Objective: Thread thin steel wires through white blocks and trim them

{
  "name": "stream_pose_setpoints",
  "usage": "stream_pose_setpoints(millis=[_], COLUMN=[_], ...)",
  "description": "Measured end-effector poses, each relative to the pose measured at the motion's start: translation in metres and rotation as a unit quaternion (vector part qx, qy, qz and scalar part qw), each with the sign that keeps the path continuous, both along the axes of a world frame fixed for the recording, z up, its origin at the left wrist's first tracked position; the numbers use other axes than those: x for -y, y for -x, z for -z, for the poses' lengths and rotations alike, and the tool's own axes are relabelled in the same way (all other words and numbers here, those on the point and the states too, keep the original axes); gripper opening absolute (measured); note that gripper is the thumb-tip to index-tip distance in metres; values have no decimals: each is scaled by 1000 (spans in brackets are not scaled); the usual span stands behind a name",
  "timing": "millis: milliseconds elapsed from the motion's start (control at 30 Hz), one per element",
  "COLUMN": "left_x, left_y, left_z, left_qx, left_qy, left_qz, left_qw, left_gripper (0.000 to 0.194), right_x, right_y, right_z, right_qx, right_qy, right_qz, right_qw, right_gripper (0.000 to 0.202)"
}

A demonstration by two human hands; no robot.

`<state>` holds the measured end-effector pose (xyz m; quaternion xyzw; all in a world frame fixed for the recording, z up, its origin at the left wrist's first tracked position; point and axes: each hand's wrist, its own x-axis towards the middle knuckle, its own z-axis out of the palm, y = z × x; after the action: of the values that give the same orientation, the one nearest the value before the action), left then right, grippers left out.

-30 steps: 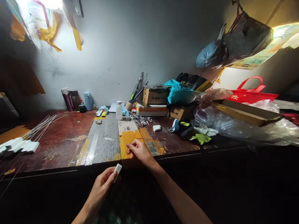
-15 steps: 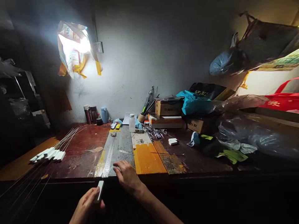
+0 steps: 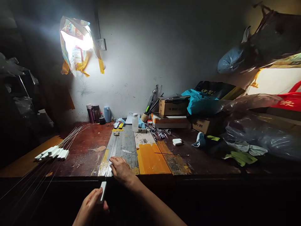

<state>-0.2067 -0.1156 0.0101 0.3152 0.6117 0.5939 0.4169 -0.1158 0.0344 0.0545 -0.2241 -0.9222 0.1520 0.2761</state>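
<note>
A small white rectangular block [image 3: 103, 188] is gripped in my left hand [image 3: 90, 205], just in front of the table's front edge. From the block's top a thin rod [image 3: 107, 172] runs forward over a long steel ruler [image 3: 114, 150] that lies on the grey board. My right hand [image 3: 122, 171] rests palm down on the board, its fingertips at the ruler and close to the rod. Thumb and forefinger are apart; whether they touch the rod cannot be made out. To the left lie several white blocks [image 3: 56, 152] with long thin rods through the pile.
Farther back on the table [image 3: 82, 157] stand a translucent bottle [image 3: 134, 123], flasks [image 3: 107, 114] and a holder of rods [image 3: 145, 117]. White blocks [image 3: 177, 142] and loose black-and-white pieces [image 3: 162, 135] lie right of centre. Cardboard boxes [image 3: 172, 106] and plastic bags crowd the right side.
My right hand has moved left and forward, bringing its fingertips to the ruler by the rod. My left hand keeps hold of the white block. The view has shifted slightly.
</note>
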Motion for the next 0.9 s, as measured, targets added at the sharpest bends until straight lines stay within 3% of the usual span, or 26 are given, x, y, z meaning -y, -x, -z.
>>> stream_pose_setpoints(millis=[333,667,767,900], left_x=[-1,-22,-16,-3], left_y=[1,10,11,6], left_z=[-6,-3,-11,-32], left_qx=[26,23,48,26], left_qy=[-13,-29,-21,-33], left_qz=[13,15,15,38], left_qw=[999,999,999,998], left_gripper=[38,38,37,39], right_x=[-7,-8,-9,0], right_y=[2,2,-5,-30], right_z=[9,13,6,-14], right_qx=[18,-39,-71,-158], right_qy=[-32,-19,-10,15], right_qz=[-55,-71,-85,-75], right_qw=[998,997,994,984], right_gripper=[22,25,34,37])
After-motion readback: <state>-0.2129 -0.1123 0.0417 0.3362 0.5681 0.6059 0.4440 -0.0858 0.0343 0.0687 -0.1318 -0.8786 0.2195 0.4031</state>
